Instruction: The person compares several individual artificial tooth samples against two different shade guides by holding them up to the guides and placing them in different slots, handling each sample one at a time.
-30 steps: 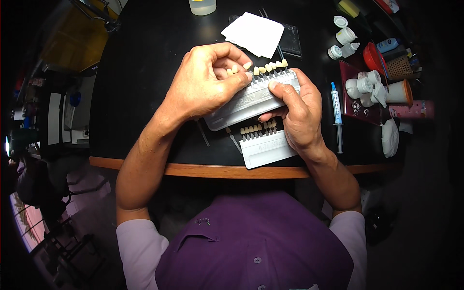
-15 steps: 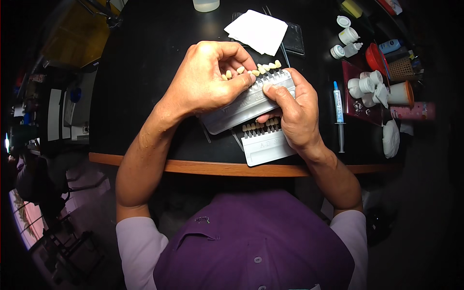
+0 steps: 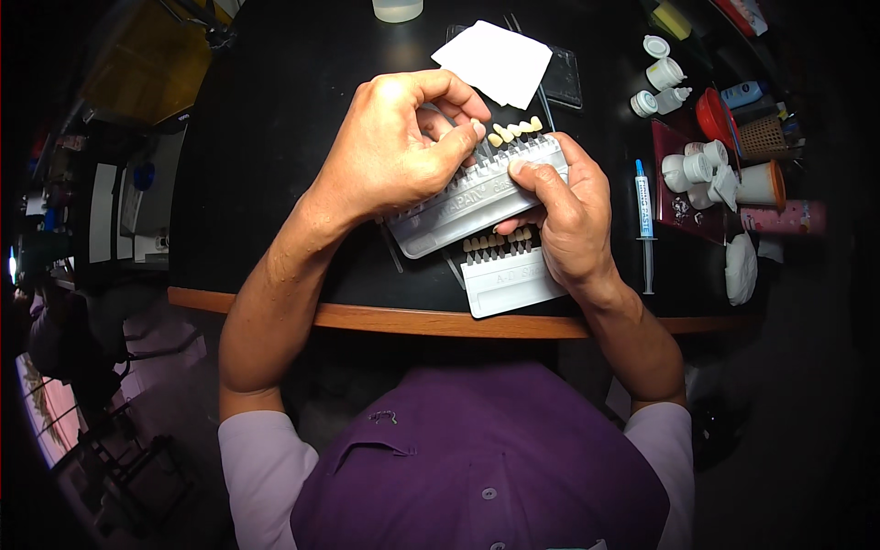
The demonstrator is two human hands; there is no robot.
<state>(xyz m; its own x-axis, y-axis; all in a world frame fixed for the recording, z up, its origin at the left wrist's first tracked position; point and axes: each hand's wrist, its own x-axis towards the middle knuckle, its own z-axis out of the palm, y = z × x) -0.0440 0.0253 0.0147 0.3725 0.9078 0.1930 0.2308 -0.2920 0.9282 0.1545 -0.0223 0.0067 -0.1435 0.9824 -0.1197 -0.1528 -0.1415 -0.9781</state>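
Left hand (image 3: 403, 142): thumb and forefinger pinched on a slim grey-stemmed tab (image 3: 483, 147), its head mostly hidden. Right hand (image 3: 573, 202): grasping the right end of a long silver-grey holder (image 3: 458, 218), tilted, cream tooth-shaped tabs (image 3: 519, 131) along its far edge. White rectangular holder (image 3: 510, 288): nearer, by the table's near edge (image 3: 394, 320).

A silvery holder (image 3: 478, 207), held raised, slants up rightward, cream tooth-shaped tabs (image 3: 514, 131) along its top edge.
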